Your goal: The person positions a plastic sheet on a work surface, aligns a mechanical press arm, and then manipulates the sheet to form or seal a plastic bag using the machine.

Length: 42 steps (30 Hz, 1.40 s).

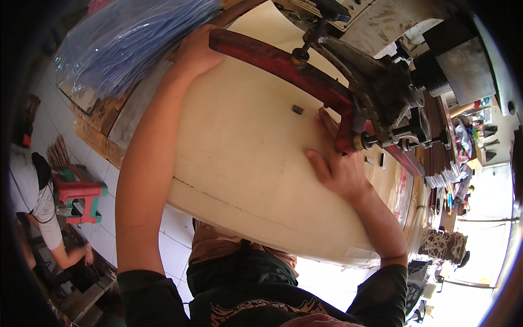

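Note:
A broad cream-coloured board (245, 158) with a curved near edge lies in front of me, beneath both my forearms. My right hand (343, 171) rests flat on it, thumb spread from the fingers. Those fingers reach up beside the bent end of a dark red metal bar (278, 60), which hides part of them. At the board's far left, my left hand (200, 52) is by the other end of that bar, next to a stack of clear bluish plastic sheets (131, 46). Its fingers are mostly hidden. A small dark block (297, 109) sits on the board between my hands.
A black metal machine (381, 82) with knobs and screws carries the red bar at the upper right. Another person's hand (88, 254) is low at the left, near a red and green stool (81, 191). Cord spools (444, 245) and cluttered shelves stand at the right.

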Available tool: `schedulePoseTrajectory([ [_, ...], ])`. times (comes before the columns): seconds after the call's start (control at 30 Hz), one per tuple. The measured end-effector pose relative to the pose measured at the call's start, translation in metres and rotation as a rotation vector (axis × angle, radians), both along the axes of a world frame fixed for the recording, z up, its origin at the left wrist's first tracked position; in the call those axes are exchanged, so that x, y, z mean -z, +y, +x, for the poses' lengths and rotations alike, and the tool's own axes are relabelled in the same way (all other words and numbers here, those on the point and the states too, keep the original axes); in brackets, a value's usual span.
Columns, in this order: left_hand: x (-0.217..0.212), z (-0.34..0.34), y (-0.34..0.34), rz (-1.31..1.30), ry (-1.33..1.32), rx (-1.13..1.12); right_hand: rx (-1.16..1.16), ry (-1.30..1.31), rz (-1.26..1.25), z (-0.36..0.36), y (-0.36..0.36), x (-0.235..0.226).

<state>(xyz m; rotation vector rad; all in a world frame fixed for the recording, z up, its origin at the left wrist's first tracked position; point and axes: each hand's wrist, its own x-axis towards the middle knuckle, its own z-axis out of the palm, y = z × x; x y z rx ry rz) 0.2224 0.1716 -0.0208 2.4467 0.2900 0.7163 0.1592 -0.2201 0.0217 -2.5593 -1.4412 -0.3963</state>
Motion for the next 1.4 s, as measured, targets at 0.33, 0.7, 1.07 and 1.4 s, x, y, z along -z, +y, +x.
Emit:
schedulePoseTrajectory([
  [0.33,-0.0051,-0.0050,-0.0022,0.022,0.013,0.006,0.017,0.001,0.014,0.0005,-0.0015,0.0033],
  [0.7,-0.0051,-0.0034,-0.0021,0.051,0.019,0.011,0.024,-0.008,0.016,-0.0006,-0.0008,0.0030],
  [1.07,-0.0034,-0.0023,-0.0013,0.036,0.026,0.000,0.038,0.045,0.026,-0.0007,-0.0016,0.0051],
  [1.4,-0.0045,-0.0017,-0.0033,0.036,0.019,0.004,0.014,0.077,0.058,0.0021,-0.0020,0.0059],
])
